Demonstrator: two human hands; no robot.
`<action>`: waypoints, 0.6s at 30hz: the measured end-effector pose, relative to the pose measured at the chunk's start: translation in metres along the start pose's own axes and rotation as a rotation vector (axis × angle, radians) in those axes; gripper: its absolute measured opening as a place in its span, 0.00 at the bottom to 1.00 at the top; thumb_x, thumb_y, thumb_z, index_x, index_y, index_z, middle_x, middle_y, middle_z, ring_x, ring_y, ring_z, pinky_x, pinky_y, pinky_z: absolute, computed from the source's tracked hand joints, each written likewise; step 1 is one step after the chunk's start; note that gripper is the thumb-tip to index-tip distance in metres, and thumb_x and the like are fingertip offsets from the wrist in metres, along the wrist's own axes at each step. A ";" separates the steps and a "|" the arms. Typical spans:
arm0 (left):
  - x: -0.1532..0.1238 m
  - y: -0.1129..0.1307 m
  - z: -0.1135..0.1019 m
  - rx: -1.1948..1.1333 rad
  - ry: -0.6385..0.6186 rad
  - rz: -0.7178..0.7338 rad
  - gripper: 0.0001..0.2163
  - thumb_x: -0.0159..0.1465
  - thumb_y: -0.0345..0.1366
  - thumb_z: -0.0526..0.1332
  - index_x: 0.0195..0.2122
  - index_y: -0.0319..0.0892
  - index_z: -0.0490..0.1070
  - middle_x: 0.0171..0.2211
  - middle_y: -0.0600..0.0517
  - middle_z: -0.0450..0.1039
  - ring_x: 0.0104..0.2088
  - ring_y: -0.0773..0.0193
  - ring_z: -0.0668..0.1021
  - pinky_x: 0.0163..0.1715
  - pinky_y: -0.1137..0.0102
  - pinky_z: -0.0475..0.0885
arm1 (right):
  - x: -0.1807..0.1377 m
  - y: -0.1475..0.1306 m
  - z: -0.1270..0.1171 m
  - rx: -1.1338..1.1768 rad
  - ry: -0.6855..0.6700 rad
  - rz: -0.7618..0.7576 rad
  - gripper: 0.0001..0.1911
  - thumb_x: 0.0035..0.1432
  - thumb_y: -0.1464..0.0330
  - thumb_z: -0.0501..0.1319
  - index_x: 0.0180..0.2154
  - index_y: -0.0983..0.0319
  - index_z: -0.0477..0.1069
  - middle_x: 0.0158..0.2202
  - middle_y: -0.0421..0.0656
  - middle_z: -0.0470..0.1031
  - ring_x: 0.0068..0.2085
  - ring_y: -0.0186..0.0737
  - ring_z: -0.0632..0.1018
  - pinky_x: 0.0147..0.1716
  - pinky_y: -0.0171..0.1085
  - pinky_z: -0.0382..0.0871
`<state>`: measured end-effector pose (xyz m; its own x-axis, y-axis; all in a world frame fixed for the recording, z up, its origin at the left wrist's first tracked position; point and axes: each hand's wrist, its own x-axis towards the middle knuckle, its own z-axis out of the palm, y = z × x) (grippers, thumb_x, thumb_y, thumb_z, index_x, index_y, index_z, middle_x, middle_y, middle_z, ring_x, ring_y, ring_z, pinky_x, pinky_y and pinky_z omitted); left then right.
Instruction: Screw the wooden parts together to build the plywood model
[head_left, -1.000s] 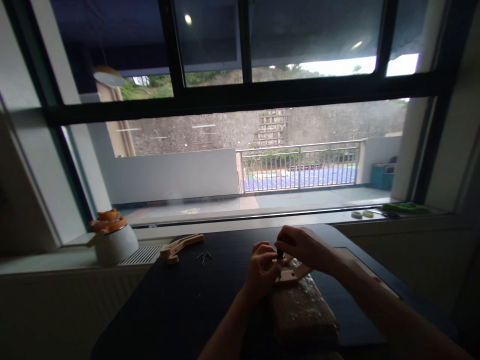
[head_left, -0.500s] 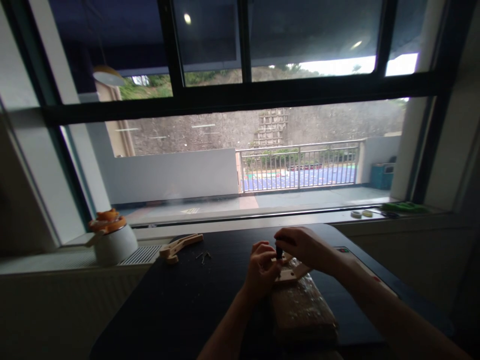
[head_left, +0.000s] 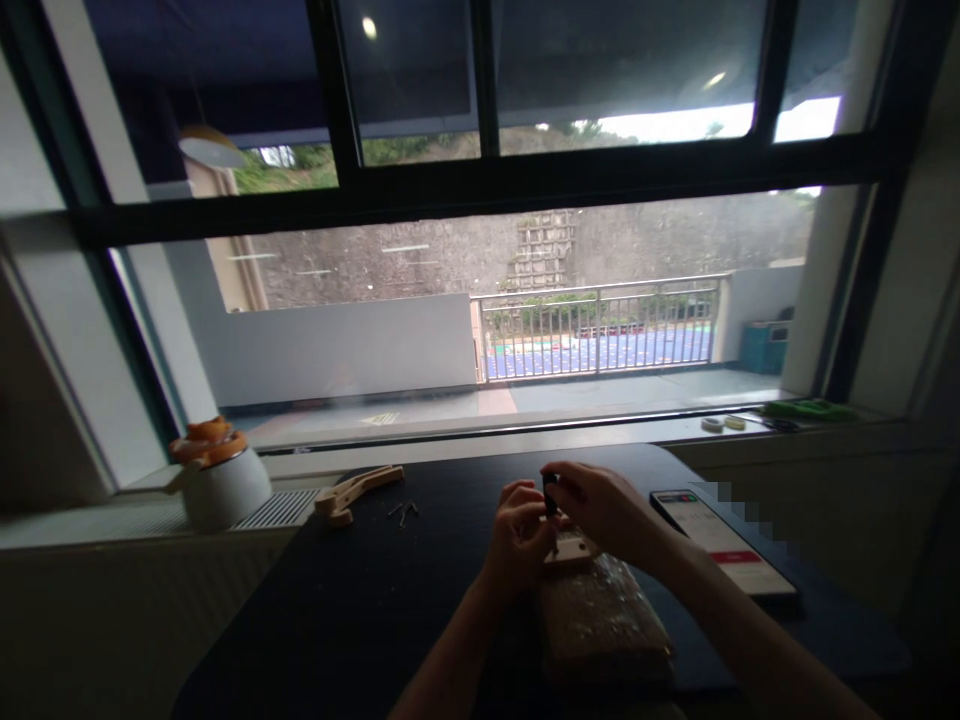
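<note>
My left hand [head_left: 519,537] curls round the near edge of a small pale wooden piece [head_left: 571,550] that rests on a plastic-wrapped brown block [head_left: 604,625] on the dark table [head_left: 375,600]. My right hand [head_left: 600,505] pinches a short black tool handle [head_left: 550,492] held upright over that wooden piece. Both hands touch each other above the block.
A loose wooden part [head_left: 356,491] and a few small screws [head_left: 403,513] lie at the table's far left. A lit phone [head_left: 720,540] lies to the right. A white pot with an orange lid [head_left: 217,475] stands on the sill, beside a vent grille [head_left: 277,508].
My hands and the tool shifted slightly left and up. The view tilted, and my right arm moved off the phone, which now shows.
</note>
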<state>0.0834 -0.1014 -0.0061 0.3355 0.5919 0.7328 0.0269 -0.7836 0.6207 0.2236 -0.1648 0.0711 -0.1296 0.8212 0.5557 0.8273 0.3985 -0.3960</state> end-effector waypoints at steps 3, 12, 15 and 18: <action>0.000 -0.001 0.000 0.013 -0.008 0.009 0.07 0.58 0.36 0.62 0.31 0.40 0.78 0.34 0.45 0.73 0.49 0.52 0.68 0.50 0.58 0.64 | -0.001 0.005 0.004 0.044 0.013 0.001 0.13 0.60 0.65 0.54 0.43 0.58 0.72 0.38 0.43 0.77 0.34 0.39 0.76 0.32 0.35 0.65; -0.002 0.000 -0.008 0.046 0.020 -0.013 0.11 0.57 0.33 0.62 0.42 0.42 0.74 0.42 0.45 0.72 0.52 0.52 0.68 0.52 0.56 0.65 | -0.002 0.013 0.008 0.154 0.005 -0.031 0.11 0.62 0.65 0.54 0.43 0.57 0.71 0.38 0.42 0.76 0.35 0.38 0.76 0.32 0.33 0.68; -0.015 0.007 -0.020 0.171 0.057 -0.086 0.16 0.57 0.32 0.62 0.48 0.45 0.69 0.49 0.45 0.69 0.54 0.51 0.67 0.53 0.56 0.64 | -0.005 0.019 0.010 0.167 0.047 -0.052 0.11 0.61 0.65 0.55 0.44 0.57 0.71 0.38 0.44 0.76 0.34 0.38 0.76 0.34 0.35 0.69; -0.033 0.011 -0.027 0.258 0.043 -0.136 0.21 0.56 0.34 0.63 0.51 0.47 0.65 0.48 0.47 0.68 0.50 0.52 0.71 0.50 0.58 0.68 | -0.005 0.024 0.013 0.204 0.052 -0.053 0.11 0.61 0.65 0.56 0.44 0.57 0.71 0.38 0.45 0.77 0.35 0.39 0.77 0.34 0.36 0.69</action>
<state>0.0468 -0.1240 -0.0160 0.2720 0.6979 0.6625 0.3094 -0.7153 0.6266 0.2367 -0.1545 0.0491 -0.1377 0.7768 0.6145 0.6916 0.5195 -0.5018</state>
